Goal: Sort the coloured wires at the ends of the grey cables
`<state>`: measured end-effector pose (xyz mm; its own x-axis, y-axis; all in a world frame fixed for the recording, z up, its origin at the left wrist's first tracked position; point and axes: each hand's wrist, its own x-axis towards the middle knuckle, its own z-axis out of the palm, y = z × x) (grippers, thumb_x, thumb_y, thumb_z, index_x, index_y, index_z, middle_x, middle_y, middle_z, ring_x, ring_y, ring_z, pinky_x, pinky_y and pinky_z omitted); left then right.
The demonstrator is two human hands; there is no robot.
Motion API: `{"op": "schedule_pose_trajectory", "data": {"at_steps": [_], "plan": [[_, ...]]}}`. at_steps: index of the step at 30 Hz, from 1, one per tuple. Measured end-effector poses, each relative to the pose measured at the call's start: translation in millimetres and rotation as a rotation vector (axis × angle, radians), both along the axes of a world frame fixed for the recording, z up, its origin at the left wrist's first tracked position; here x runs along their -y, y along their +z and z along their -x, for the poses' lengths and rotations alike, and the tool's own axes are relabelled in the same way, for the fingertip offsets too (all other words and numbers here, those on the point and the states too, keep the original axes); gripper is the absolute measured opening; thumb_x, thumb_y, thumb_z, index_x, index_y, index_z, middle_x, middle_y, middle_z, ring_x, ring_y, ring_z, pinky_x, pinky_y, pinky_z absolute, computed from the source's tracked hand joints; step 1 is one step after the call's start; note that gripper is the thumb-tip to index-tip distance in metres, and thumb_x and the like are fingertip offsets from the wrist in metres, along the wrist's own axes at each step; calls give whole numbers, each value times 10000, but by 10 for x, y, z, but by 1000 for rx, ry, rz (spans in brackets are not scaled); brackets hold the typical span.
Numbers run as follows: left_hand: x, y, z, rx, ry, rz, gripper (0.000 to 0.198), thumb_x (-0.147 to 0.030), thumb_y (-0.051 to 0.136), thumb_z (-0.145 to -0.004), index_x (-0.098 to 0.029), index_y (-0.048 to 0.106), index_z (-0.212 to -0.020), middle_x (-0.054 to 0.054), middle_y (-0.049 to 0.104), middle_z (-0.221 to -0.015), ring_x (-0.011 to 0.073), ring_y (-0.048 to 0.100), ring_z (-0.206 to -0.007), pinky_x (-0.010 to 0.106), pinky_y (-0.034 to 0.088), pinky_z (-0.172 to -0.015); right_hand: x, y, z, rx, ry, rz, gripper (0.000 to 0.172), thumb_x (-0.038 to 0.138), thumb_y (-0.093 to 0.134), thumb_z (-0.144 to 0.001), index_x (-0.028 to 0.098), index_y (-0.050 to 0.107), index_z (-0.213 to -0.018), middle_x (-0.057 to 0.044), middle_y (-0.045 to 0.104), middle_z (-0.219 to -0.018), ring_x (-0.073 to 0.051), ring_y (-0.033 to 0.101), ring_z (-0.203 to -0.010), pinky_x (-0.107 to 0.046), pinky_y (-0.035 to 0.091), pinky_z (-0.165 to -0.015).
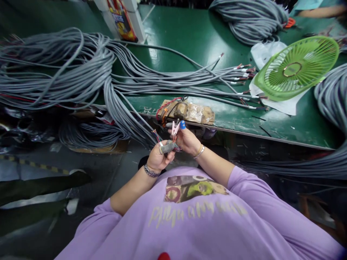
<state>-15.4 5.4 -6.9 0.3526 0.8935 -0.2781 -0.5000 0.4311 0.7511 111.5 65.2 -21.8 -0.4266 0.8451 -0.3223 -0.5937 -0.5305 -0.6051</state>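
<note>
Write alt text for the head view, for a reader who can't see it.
A person's left hand and right hand are close together at the edge of a green workbench, with thin coloured wires and a pink clip at the fingers. Grey cables spread across the bench from the left, their loose ends near a green fan.
</note>
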Motion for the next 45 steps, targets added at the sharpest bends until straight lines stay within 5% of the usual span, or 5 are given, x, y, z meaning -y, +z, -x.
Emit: {"op": "schedule_pose_trajectory", "data": {"at_steps": [8,27,31,39,45], "plan": [[-20,-48,-3,11,14,22,345,-404,822,-643,-135,605,-661,-56,484,-372,40,330,-242,160,248,-303,-6,58,28,-73,-41,95,461,620,604,-842,165,637,-783,36,520,-568,-72,426,-487,-190,413,-477],[204,59,-31,-283,105,-33,418,-489,779,-676,-155,541,-599,-25,542,-413,48,369,-269,179,214,-299,32,96,-116,-52,80,40,502,663,509,-869,186,664,-888,-25,663,-814,-92,517,-591,-217,462,-554],[245,100,-62,-308,179,-56,398,-471,753,-705,-154,543,-588,-23,553,-433,47,388,-289,182,250,-318,50,121,-127,44,3,-4,331,501,627,-857,172,654,-869,-5,638,-747,-80,492,-579,-194,432,-532],[196,148,-86,-302,226,-20,364,-449,750,-695,-163,539,-614,-36,539,-429,47,378,-291,183,272,-332,89,67,-97,395,-281,-286,482,654,684,-723,181,595,-690,23,556,-632,-70,424,-549,-203,353,-514],[141,71,-87,-313,223,6,353,-457,749,-689,-164,557,-650,-43,547,-444,46,390,-296,170,256,-320,25,70,-30,161,-57,-24,524,688,657,-737,166,648,-789,-10,614,-705,-89,502,-587,-217,418,-538]]}}
